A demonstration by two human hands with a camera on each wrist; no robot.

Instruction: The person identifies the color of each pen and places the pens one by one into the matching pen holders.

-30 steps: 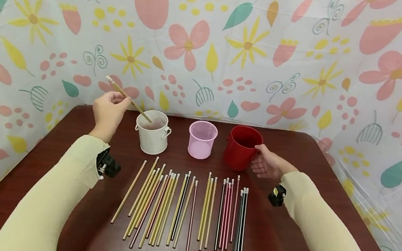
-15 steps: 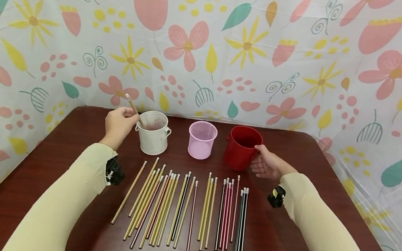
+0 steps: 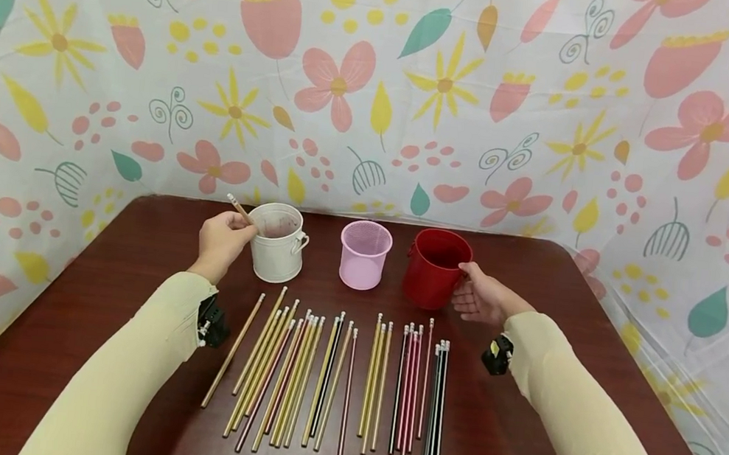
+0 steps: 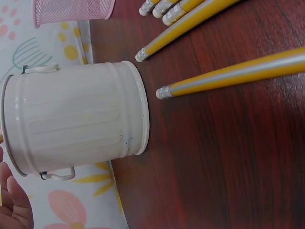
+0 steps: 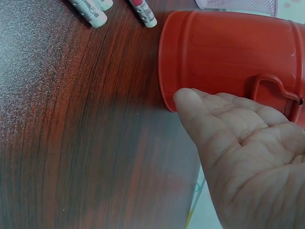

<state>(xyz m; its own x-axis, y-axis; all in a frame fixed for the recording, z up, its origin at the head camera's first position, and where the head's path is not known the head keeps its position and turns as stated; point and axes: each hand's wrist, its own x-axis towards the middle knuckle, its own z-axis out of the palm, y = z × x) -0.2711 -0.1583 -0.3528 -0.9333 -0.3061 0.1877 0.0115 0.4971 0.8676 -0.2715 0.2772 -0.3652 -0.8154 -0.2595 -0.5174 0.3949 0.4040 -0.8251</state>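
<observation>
At the rim of the white metal bucket, my left hand pinches a pencil. Its white eraser end points up and left, and its lower part leans into the bucket, hidden from sight. The left wrist view shows the white bucket upright, with only part of my left hand at the lower corner. My right hand rests against the side of the red bucket, fingers fairly straight. In the right wrist view its palm lies beside the red bucket's handle.
A pink mesh cup stands between the two buckets. In front lie several pencils in rows, yellow pencils, red pencils and black pencils, eraser ends toward the buckets. A floral cloth hangs behind the table.
My left hand has moved right and down to the white bucket's left rim, lowering the pencil so less of it shows. My right hand and the red bucket have stayed in place.
</observation>
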